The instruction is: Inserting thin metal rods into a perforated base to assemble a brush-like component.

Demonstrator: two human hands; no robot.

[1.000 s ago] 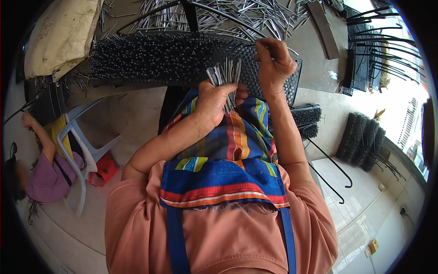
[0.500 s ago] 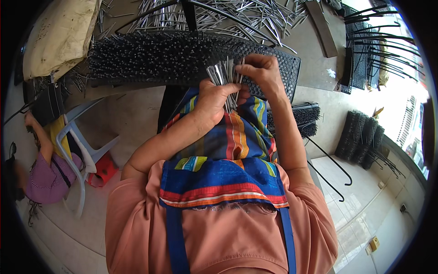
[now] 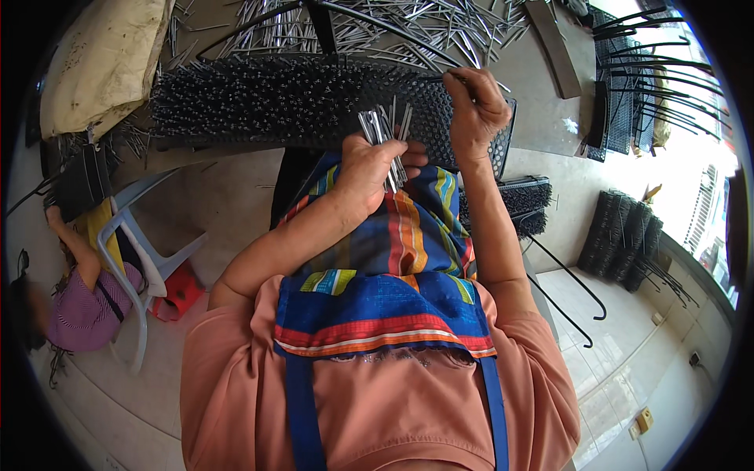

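My left hand [image 3: 367, 174] is closed around a bundle of thin metal pins [image 3: 385, 129] that stick up from my fist. Just beyond it lies a long black perforated board [image 3: 290, 102], bristling with upright pins across most of its length. My right hand [image 3: 473, 110] pinches a single pin [image 3: 453, 76] over the right part of that board. A striped, many-coloured apron [image 3: 393, 275] covers my lap beneath both hands.
Loose metal pins [image 3: 408, 27] are heaped beyond the board. A pale sack [image 3: 102, 63] lies at the far left. Another person in a purple top [image 3: 78, 306] sits at the left beside a white plastic chair [image 3: 137, 259]. More pinned black boards [image 3: 620, 235] and bent rods [image 3: 565, 290] lie at right.
My right hand went from the board to the bundle in my left hand and is now back over the board with one pin. My left hand stayed put.
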